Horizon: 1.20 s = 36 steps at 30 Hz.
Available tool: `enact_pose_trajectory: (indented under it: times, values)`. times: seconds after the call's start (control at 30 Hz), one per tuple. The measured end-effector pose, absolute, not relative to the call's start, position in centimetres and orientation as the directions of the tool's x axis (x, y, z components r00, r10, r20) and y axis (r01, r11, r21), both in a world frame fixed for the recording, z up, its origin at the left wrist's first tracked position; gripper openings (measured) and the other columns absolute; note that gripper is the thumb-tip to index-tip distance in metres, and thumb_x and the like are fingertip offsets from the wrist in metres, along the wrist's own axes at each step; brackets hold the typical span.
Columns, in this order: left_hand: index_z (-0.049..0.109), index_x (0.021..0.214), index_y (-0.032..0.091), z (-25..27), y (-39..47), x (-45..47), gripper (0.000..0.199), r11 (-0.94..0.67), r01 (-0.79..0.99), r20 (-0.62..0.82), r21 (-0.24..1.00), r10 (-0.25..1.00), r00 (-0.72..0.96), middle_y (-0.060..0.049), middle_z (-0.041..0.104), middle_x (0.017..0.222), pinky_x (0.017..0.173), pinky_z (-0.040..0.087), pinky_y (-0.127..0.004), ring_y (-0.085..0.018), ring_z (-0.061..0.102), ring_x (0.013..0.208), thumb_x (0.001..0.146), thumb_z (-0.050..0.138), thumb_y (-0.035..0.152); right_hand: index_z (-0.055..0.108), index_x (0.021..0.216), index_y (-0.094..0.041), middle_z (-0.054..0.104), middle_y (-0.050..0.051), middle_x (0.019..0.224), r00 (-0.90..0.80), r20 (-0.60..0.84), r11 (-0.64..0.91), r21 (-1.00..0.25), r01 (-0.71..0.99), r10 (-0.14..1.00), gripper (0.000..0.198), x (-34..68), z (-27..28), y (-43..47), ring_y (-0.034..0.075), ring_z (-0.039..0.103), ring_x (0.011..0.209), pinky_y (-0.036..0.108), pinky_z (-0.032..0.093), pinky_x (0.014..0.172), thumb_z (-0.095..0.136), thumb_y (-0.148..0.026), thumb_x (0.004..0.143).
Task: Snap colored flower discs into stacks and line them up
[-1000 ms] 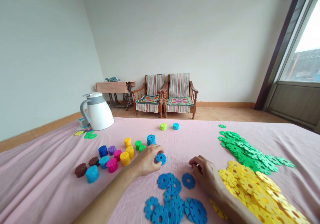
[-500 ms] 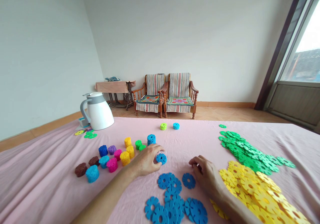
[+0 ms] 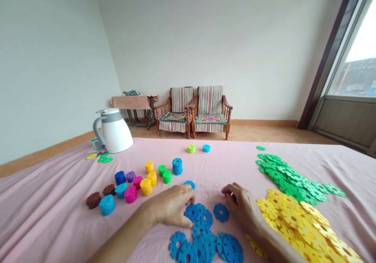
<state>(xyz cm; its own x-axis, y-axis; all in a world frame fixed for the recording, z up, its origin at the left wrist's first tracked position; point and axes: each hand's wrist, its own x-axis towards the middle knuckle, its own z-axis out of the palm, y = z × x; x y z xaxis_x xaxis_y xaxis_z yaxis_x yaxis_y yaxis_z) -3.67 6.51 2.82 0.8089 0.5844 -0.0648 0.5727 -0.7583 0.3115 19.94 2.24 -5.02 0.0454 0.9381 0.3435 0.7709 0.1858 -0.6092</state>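
My left hand hovers at the upper left edge of the loose blue flower-shaped discs, thumb and fingers apart and nothing visibly held. Just beyond its fingertips lies one blue disc, partly covered by the hand. A stack of blue discs stands farther back. My right hand rests on the cloth, its fingers loosely bent with a gap at the thumb, and I see nothing in it. Beside it lies a single blue disc.
Short stacks of discs in several colours, such as a pink stack, stand at left. Yellow discs and green discs are heaped at right. A white jug stands at the back left on the pink cloth.
My left hand has moved back from the blue stack toward the loose blue discs, uncovering the stack. The single disc it was beside stays on the cloth. My right hand has hardly moved.
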Motion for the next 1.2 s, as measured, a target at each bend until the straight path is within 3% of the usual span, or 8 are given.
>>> enact_pose_trajectory:
  times: [0.27,0.5,0.67,1.2]
  values:
    - [0.052,0.086,0.022,2.7,6.5,-3.6,0.036,-0.757,0.558,-0.036,0.340,0.583,0.812,0.002,0.053,0.086,0.062,0.039,-0.022,-0.016,0.052,0.075,0.055,0.070,0.025,0.060,0.081,-0.020,0.060,0.002,0.077,0.047,0.343,0.182,-0.602,0.777,0.938,0.024,20.0,-5.2,2.4,0.013,0.056,0.064,0.024,0.037,0.060,0.037,-0.019,0.078]
    - [0.050,0.085,0.020,3.0,8.8,-4.5,0.027,-0.624,0.662,0.166,0.415,0.767,0.619,0.001,0.052,0.083,0.066,0.040,-0.025,-0.015,0.051,0.072,0.061,0.061,0.022,0.060,0.081,-0.020,0.060,0.002,0.078,0.047,0.336,0.181,-0.613,0.769,0.941,0.024,20.0,-5.3,2.4,0.013,0.055,0.063,0.024,0.037,0.058,0.037,-0.020,0.077]
    - [0.051,0.085,0.019,1.3,9.7,-4.3,0.026,-0.587,0.664,0.233,0.462,0.803,0.548,0.000,0.052,0.085,0.068,0.041,-0.026,-0.015,0.051,0.072,0.061,0.062,0.022,0.061,0.082,-0.020,0.060,0.002,0.078,0.043,0.338,0.184,-0.609,0.772,0.940,0.024,19.9,-5.2,2.4,0.013,0.055,0.063,0.024,0.037,0.058,0.037,-0.019,0.077]
    - [0.053,0.084,0.019,-0.4,10.3,-4.1,0.022,-0.574,0.651,0.198,0.497,0.805,0.559,0.000,0.056,0.084,0.066,0.042,-0.025,-0.013,0.053,0.070,0.063,0.061,0.020,0.060,0.083,-0.021,0.060,0.002,0.080,0.040,0.336,0.182,-0.603,0.777,0.941,0.024,19.9,-5.0,2.2,0.014,0.056,0.067,0.025,0.038,0.060,0.037,-0.019,0.077]
